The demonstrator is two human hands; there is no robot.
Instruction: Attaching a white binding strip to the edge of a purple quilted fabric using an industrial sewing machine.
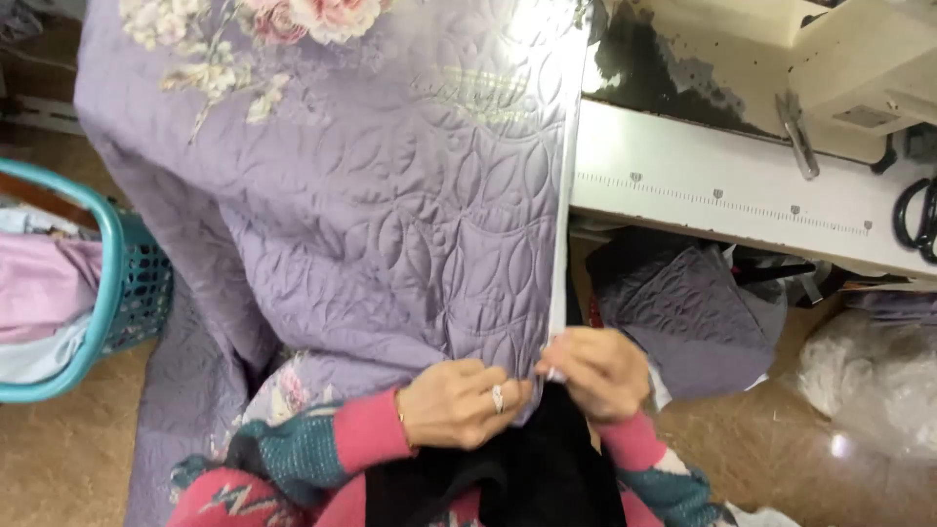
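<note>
Pinching the bound edge of a lilac quilted cover (390, 224) draped from table to lap

Left hand (454, 402) curled closed on the fabric, right hand (597, 373) nipping the pale edge strip (561, 244), perhaps a thread end; best kept taut and flat, fingers close together. Beyond: white sewing table (722, 190) with ruler marks, scissors (916, 220), teal basket (117, 293), tan floor (68, 459)

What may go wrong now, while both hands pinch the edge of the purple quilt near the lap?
1. The quilted purple cover hangs from the sewing table down to the floor, so its weight may pull the pale edge binding out of the left hand and right hand.
2. The trailing part beside the teal basket may pick up dirt from the floor or snag.
</note>
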